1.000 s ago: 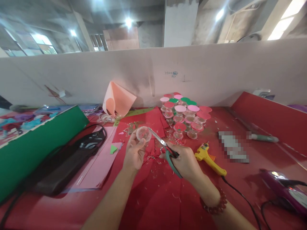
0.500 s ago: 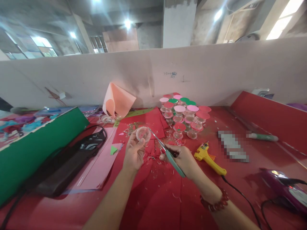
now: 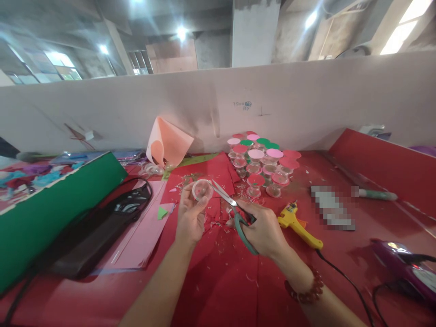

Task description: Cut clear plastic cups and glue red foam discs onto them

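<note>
My left hand is raised over the red table and pinches a small clear plastic cup between thumb and fingers. My right hand grips green-handled scissors, whose open blades reach the cup's right rim. Fine plastic shavings lie scattered on the red sheet beneath both hands.
Several clear cups capped with pink, red and green discs stand behind. A yellow glue gun lies to the right, a purple tool farther right. Left are a black bag, pink sheets, a green board and a folded peach sheet.
The scissor blades shut and opened again at the cup's rim. My left hand has turned the cup slightly and lifted it a little.
</note>
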`<move>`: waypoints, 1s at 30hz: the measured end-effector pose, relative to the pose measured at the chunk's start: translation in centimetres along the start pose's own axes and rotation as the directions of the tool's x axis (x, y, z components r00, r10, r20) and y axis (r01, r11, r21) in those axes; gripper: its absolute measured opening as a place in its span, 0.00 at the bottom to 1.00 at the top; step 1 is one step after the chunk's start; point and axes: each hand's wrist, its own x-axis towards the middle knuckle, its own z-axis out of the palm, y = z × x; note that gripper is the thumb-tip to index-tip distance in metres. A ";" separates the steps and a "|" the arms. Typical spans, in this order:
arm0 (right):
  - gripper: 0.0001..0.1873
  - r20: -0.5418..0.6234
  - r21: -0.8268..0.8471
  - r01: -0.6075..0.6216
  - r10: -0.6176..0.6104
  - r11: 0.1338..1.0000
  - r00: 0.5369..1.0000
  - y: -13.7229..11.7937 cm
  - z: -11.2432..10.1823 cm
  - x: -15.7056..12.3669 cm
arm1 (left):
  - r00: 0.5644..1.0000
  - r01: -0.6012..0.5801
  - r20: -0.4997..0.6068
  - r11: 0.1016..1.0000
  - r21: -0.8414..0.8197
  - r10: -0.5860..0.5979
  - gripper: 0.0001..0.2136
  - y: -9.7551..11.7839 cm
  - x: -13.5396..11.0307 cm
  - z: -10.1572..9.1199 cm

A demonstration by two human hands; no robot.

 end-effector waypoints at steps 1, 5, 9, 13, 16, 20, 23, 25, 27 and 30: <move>0.18 0.005 -0.002 -0.006 0.006 1.000 1.000 0.1 0.1 0.0 | 1.000 -0.001 -0.001 1.000 -0.007 0.001 0.18 0.0 0.0 0.0; 0.15 0.045 0.030 -0.019 0.018 0.999 0.999 0.2 0.4 -0.2 | 1.000 0.014 0.000 1.000 -0.015 -0.014 0.18 0.0 -0.1 0.1; 0.12 0.059 0.056 -0.027 0.024 0.998 0.998 0.0 0.5 -0.3 | 1.000 0.011 0.007 1.000 0.018 -0.011 0.18 -0.2 -0.1 0.1; 0.12 0.062 0.078 -0.039 0.034 0.996 0.997 0.0 0.6 -0.3 | 1.000 0.004 -0.002 0.999 0.051 -0.004 0.19 -0.4 -0.1 0.1; 0.13 0.098 0.146 -0.057 0.043 0.988 0.994 0.0 0.6 -0.3 | 1.000 0.010 -0.016 0.999 0.049 -0.009 0.20 -0.4 -0.2 0.2; 0.14 0.134 0.213 -0.085 0.058 0.973 0.989 -0.3 0.5 -0.3 | 1.000 0.003 -0.012 0.998 0.061 -0.003 0.19 -0.3 -0.4 0.4; 0.13 0.143 0.214 -0.101 0.071 0.972 0.987 -0.3 0.3 -0.1 | 1.000 0.009 -0.001 0.997 0.074 -0.009 0.18 -0.2 -0.4 0.5; 0.13 0.149 0.221 -0.112 0.080 0.969 0.986 -0.3 0.2 0.0 | 1.000 0.017 -0.002 0.997 0.074 -0.017 0.19 -0.1 -0.4 0.5; 0.13 0.152 0.243 -0.122 0.086 0.962 0.985 -0.2 0.1 0.0 | 1.000 0.026 -0.002 0.996 0.081 -0.025 0.19 -0.1 -0.4 0.5; 0.14 0.148 0.262 -0.132 0.095 0.956 0.984 -0.1 0.2 0.0 | 1.000 0.027 0.006 0.995 0.094 -0.028 0.18 -0.1 -0.3 0.4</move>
